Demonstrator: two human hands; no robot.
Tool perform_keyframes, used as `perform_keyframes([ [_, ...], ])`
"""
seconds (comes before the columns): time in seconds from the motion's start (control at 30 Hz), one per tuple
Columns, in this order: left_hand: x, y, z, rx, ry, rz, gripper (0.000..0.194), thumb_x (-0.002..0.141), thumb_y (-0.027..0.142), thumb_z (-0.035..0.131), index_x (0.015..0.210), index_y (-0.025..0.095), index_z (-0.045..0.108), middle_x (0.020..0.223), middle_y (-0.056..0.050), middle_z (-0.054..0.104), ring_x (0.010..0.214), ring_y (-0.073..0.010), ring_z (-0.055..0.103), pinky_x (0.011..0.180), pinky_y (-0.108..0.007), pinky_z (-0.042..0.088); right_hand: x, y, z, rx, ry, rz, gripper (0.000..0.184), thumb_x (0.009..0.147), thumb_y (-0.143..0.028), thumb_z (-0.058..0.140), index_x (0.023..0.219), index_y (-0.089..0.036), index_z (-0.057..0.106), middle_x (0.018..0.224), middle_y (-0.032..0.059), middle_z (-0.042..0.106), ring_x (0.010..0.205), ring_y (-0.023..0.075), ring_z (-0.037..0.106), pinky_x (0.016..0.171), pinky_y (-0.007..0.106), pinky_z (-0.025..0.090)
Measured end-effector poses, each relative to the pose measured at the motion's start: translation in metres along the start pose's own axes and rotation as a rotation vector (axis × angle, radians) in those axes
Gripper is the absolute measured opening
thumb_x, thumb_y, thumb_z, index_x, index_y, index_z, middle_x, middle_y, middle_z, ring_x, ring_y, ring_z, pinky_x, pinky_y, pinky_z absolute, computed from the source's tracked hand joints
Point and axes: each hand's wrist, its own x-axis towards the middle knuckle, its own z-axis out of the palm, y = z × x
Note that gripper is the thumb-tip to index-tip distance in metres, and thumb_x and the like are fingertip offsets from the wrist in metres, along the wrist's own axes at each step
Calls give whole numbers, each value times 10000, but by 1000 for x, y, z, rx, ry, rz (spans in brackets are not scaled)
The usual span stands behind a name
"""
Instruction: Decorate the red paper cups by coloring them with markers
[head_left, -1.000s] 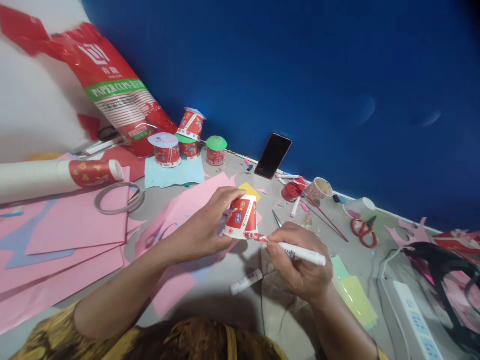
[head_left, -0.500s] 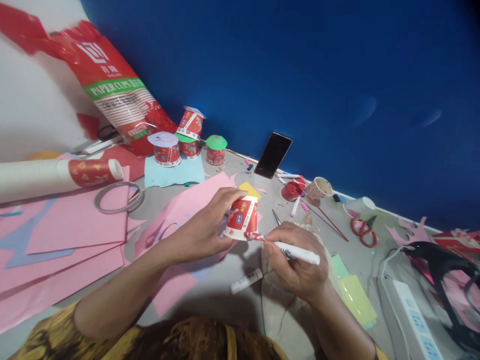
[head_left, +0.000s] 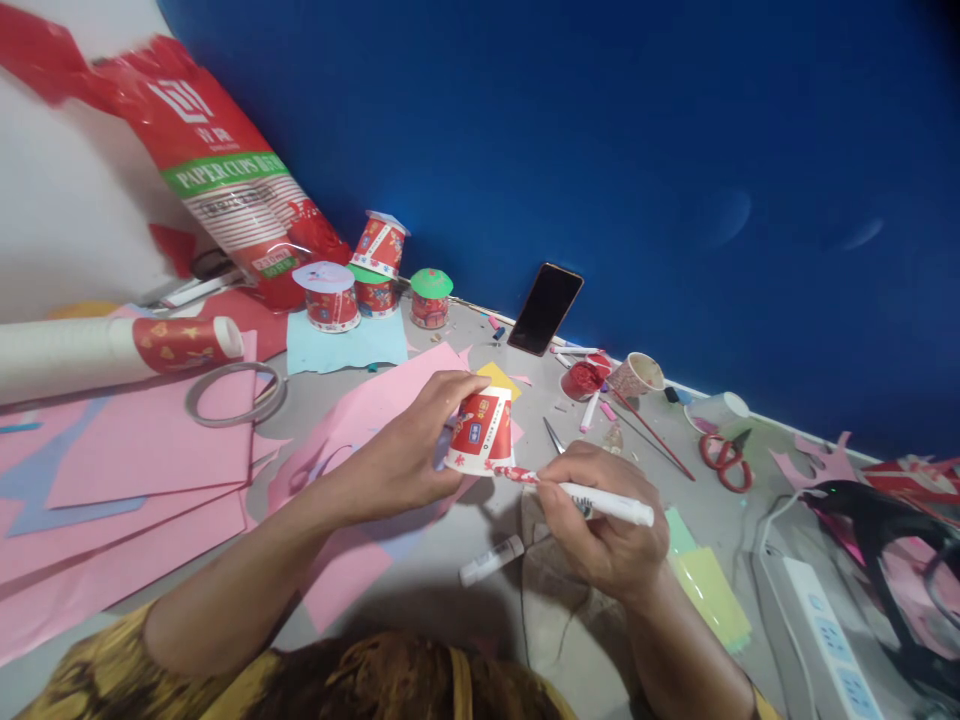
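Observation:
A small red and white printed paper cup (head_left: 481, 432) stands upside down in my left hand (head_left: 416, 440), wide white rim at the bottom. The thumb is at that rim and the fingers reach over the narrow top. Pinched in my right hand (head_left: 604, 520) is a white marker (head_left: 611, 503) with a red-mottled front end, pointing left. Its tip is at the cup's lower right rim; whether it touches cannot be told. Behind my right hand a thin metal point (head_left: 553, 436) shows, the rest hidden. A white capped tube (head_left: 491, 561) lies below the cup.
Decorated cups (head_left: 330, 298) and a paper-cup bag (head_left: 225, 170) stand back left. Pink sheets (head_left: 150, 450) and a tape ring (head_left: 236, 394) lie left. A phone (head_left: 546, 309) leans on the blue wall. Red-handled scissors (head_left: 725, 462), a power strip (head_left: 832, 640) and a black glue gun (head_left: 892, 560) are right.
My right hand and the marker have shifted slightly right, and more of the red front end shows. The cup in my left hand has moved a little up and left.

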Motion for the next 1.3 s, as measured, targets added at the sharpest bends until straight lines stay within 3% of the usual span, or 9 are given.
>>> perform_keyframes([
  [0.4,-1,0,1,-4,-1,-14,815,876,180,754,1620,294,438,1639,-157,542,1572,-388,509,1268,-619,529,1,-1,-1,-20,-33,34,195,996,-102,628,857,-227,682,636,-31,714,519,130,657,537,253,486],
  [0.73,0,5,0,-20,-11,-20,805,892,180,758,1618,306,433,1628,-153,553,1569,-385,512,1251,-610,550,2,-3,0,27,-28,29,199,977,-87,627,861,-234,696,648,-18,740,524,147,677,535,268,524],
  [0.93,-1,3,1,-8,-17,-5,822,877,165,759,1619,289,427,1636,-166,540,1573,-392,503,1292,-634,498,3,-3,0,0,-47,49,210,997,-114,619,837,-233,686,627,-28,714,510,133,653,524,250,493],
  [1.1,-2,2,2,34,-12,42,853,879,90,711,1646,294,397,1659,-166,517,1605,-383,478,1321,-633,458,0,-2,0,-21,-53,142,213,998,-153,622,812,-229,693,620,-34,702,476,116,603,498,237,450],
  [1.3,-2,2,4,77,-13,132,859,924,61,685,1673,314,350,1670,-167,493,1640,-370,442,1345,-631,428,-12,9,6,112,29,461,219,1002,-268,695,791,-219,727,586,-39,678,435,105,554,456,216,441],
])
